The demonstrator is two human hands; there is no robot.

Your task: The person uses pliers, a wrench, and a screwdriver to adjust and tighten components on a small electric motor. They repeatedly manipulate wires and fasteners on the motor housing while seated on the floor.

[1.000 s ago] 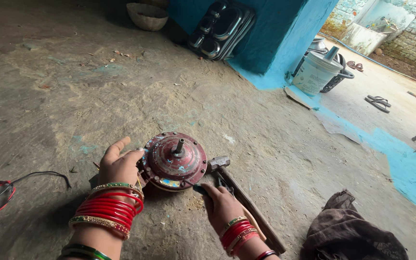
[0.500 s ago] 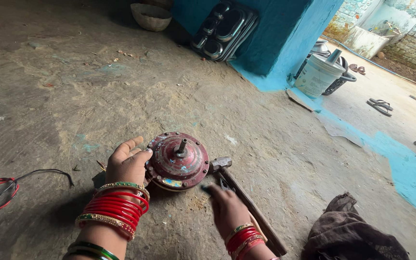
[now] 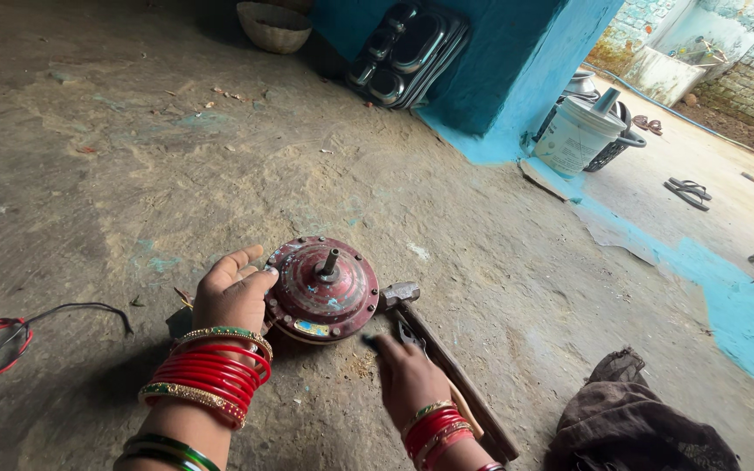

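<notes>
Two hands flank red motor housing (image 3: 323, 299): left hand (image 3: 233, 296) cupping rim, right hand (image 3: 407, 375) spread flat beside.

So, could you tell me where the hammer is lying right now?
In the head view, the hammer lies on the floor right of the red motor housing, its head beside it, under the right hand.
</notes>
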